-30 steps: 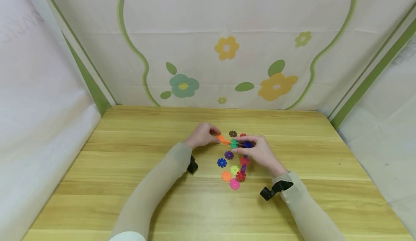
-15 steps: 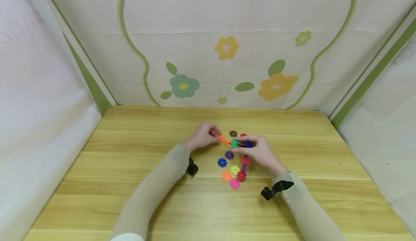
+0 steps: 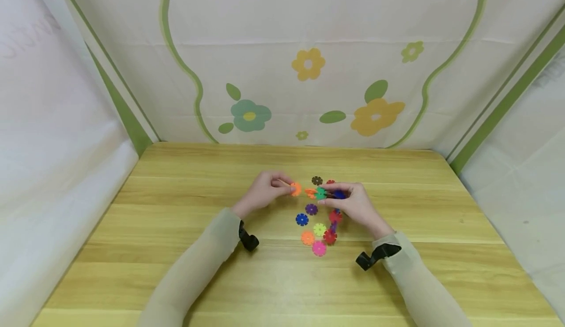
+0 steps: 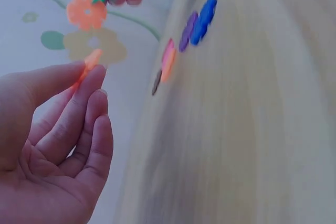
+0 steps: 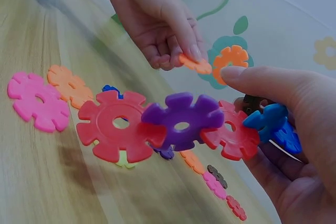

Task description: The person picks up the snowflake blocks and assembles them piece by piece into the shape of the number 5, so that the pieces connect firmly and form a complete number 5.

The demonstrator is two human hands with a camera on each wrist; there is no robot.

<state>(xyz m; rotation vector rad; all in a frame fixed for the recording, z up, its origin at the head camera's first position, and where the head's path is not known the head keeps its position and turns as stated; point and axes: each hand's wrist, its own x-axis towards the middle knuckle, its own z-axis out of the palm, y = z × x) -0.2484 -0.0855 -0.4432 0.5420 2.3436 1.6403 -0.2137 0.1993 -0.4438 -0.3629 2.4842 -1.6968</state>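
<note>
My left hand (image 3: 260, 192) pinches an orange notched disc (image 3: 296, 188) between thumb and fingertips; its thin edge shows in the left wrist view. A gap separates it from another orange disc (image 5: 231, 59), which ends a chain of interlocked discs. My right hand (image 3: 356, 205) grips this chain near its green disc (image 3: 320, 193) and blue disc (image 3: 339, 194). From there the chain hangs toward the person, through a red disc (image 5: 231, 129), a purple disc (image 5: 182, 121) and another red disc (image 5: 111, 140). The right fingers partly hide the dark disc beside the green one.
Loose discs lie on the wooden table (image 3: 176, 219) beneath and beside the chain: brown (image 3: 317, 180), purple (image 3: 311, 209), blue (image 3: 302, 219), yellow (image 3: 320, 229), orange (image 3: 307, 238) and pink (image 3: 319, 248). A flower-print cloth (image 3: 273, 72) stands behind the table.
My left hand has drawn back to the left with its orange disc, which was up against the chain's orange end. The right hand has shifted slightly right with the chain.
</note>
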